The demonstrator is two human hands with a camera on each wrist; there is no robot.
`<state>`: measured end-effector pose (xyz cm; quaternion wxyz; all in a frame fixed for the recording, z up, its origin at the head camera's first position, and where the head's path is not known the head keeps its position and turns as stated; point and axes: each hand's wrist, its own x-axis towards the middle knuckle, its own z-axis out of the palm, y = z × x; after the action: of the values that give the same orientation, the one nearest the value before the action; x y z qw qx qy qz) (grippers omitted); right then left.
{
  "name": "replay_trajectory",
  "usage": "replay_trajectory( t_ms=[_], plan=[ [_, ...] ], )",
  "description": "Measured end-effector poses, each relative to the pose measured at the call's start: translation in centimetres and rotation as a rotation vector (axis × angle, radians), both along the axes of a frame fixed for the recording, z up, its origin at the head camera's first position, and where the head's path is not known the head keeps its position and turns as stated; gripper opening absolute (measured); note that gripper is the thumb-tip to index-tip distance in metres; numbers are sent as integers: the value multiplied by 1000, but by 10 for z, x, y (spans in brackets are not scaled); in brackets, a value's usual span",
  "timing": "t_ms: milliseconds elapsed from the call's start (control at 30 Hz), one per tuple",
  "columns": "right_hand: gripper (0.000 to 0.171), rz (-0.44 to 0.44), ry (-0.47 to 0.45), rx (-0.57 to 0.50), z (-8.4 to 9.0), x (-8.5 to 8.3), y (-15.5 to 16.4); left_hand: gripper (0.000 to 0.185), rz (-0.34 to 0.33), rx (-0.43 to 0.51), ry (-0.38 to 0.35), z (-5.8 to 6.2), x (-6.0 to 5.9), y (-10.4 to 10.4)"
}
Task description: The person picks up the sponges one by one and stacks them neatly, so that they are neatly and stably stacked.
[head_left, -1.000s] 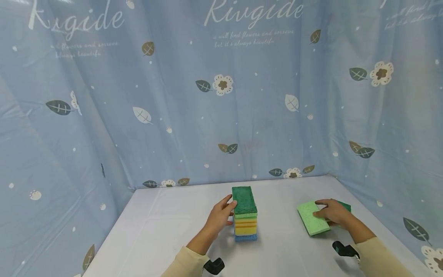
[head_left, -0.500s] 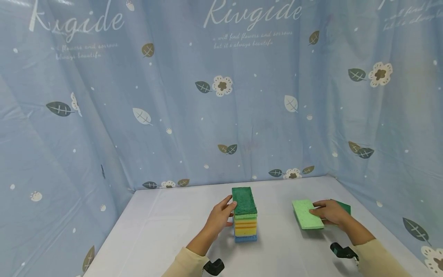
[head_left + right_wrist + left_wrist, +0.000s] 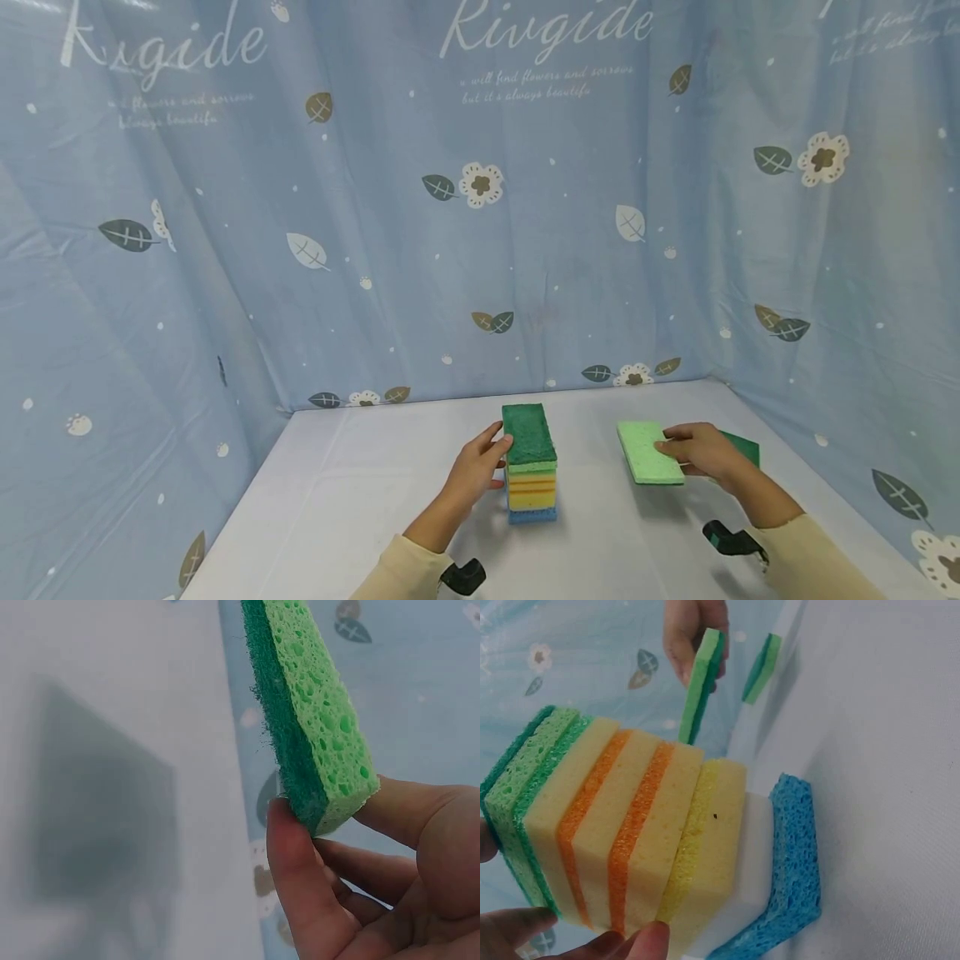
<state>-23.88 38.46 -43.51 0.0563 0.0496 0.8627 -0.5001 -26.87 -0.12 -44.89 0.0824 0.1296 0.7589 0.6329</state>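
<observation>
A tall stack of sponges point(image 3: 531, 467) stands on the white table, dark green on top, yellow and orange layers in the middle, blue at the bottom. My left hand point(image 3: 471, 471) rests against its left side, thumb near the top sponge and fingertips along the layers. Off to the right, my right hand point(image 3: 701, 454) pinches a green sponge point(image 3: 649, 453) by its edge, light side up and dark scouring side down. In the right wrist view this sponge point(image 3: 319, 705) hangs above the table, casting a shadow. Another green sponge point(image 3: 742, 448) lies behind the right hand, partly hidden.
The white table point(image 3: 360, 475) ends at a blue printed curtain point(image 3: 390, 233) behind and at both sides. A white layer point(image 3: 739, 877) sits just above the blue sponge point(image 3: 795, 847) at the stack's base.
My right hand has lifted the light green sponge off the table's right part and carried it left, toward the stack. The left hand stays against the stack.
</observation>
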Motion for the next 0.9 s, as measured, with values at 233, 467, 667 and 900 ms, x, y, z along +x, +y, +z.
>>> replay_trajectory(
  t_ms=[233, 467, 667, 900],
  plan=[
    [69, 31, 30, -60, 8, 1, -9, 71, -7, 16, -2, 0, 1, -1],
    [69, 27, 36, -97, 16, 0, -17, 70, -8, 17, -2, -1, 0, -1],
    [68, 27, 58, -140, 21, 0, -28, 69, -1, 13, -5, 0, 0, 0],
    [66, 24, 87, -177, 25, -1, -39, 69, 1, 15, -11, 1, 1, 0]
  ],
)
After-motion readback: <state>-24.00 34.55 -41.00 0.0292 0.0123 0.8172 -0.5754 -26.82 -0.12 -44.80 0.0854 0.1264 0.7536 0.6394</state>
